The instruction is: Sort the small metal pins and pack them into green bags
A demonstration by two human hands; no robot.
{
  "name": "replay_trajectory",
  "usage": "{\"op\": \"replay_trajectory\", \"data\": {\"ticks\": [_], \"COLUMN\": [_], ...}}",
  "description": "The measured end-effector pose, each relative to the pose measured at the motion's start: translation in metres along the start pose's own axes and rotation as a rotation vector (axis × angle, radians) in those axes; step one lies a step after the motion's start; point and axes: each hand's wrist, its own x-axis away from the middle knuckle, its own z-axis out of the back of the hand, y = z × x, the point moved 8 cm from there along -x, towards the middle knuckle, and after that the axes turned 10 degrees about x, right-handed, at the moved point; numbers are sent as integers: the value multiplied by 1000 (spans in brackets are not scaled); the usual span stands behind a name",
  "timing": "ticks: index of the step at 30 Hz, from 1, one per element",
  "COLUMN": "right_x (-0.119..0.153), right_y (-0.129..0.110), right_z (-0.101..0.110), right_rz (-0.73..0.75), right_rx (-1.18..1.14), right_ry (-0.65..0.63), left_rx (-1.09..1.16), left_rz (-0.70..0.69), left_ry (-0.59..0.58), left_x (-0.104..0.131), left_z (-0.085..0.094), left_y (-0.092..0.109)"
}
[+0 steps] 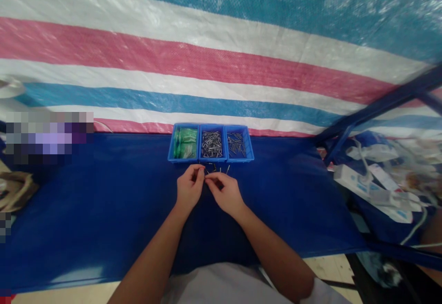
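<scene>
Close together above the blue table, my left hand (190, 185) and my right hand (227, 191) both have their fingers pinched. A thin metal piece shows between the fingertips; its exact shape is too small to tell. Just beyond them stand three blue bins side by side. The left bin (170, 153) holds green packets, the middle bin (212, 160) many short metal pins, and the right bin (251, 153) thinner metal pins. A few small metal pieces (228, 169) lie on the table between my hands and the bins.
The blue table (113, 202) spreads to both sides. A striped plastic sheet (214, 73) hangs behind it. At the right are a blue metal frame (380, 99), a white power strip (373, 195) with cables, and plastic bags. A brown bag (20, 191) stands at the left edge.
</scene>
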Motion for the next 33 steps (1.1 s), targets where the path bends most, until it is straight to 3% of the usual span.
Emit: {"op": "replay_trajectory", "data": {"ticks": [5, 12, 19, 28, 33], "right_x": [-2, -4, -6, -7, -7], "right_y": [21, 33, 36, 35, 37], "right_z": [7, 9, 5, 7, 7], "right_rz": [-150, -284, -275, -262, -268], "right_rx": [-255, -403, -454, -461, -453], "right_ry": [154, 195, 190, 187, 187], "left_rx": [26, 38, -68, 24, -37], "left_rz": [-27, -67, -77, -89, -111], "left_ry": [-24, -91, -103, -100, -101], "left_x": [1, 4, 1, 2, 1], "left_z": [-2, -8, -10, -8, -9], "left_y": [4, 5, 6, 9, 9]}}
